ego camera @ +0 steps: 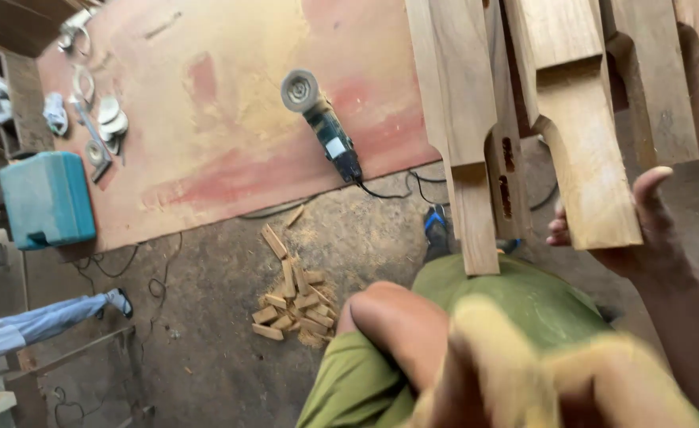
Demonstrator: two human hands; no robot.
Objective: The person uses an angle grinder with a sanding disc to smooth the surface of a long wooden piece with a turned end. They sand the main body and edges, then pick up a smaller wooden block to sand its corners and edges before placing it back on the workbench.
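Observation:
My right hand (643,230) grips the lower end of a pale shaped wooden piece (579,119), thumb on its right side and fingers behind its left edge. A second similar wooden piece (464,119) stands just to its left, its end over my green-clad thigh (524,293). More such pieces (658,87) lean at the top right. My left hand (524,372) is a blur close to the camera at the bottom, dusted yellow with sawdust. Whether it holds anything cannot be told. My bare knee (397,321) shows beside it.
An angle grinder (322,123) lies on a reddish plywood sheet (207,119), its cable trailing over the dirt floor. A teal plastic case (44,198), discs and tools (100,119), a pile of wood offcuts (294,301) and another person's trouser leg (40,321) are to the left.

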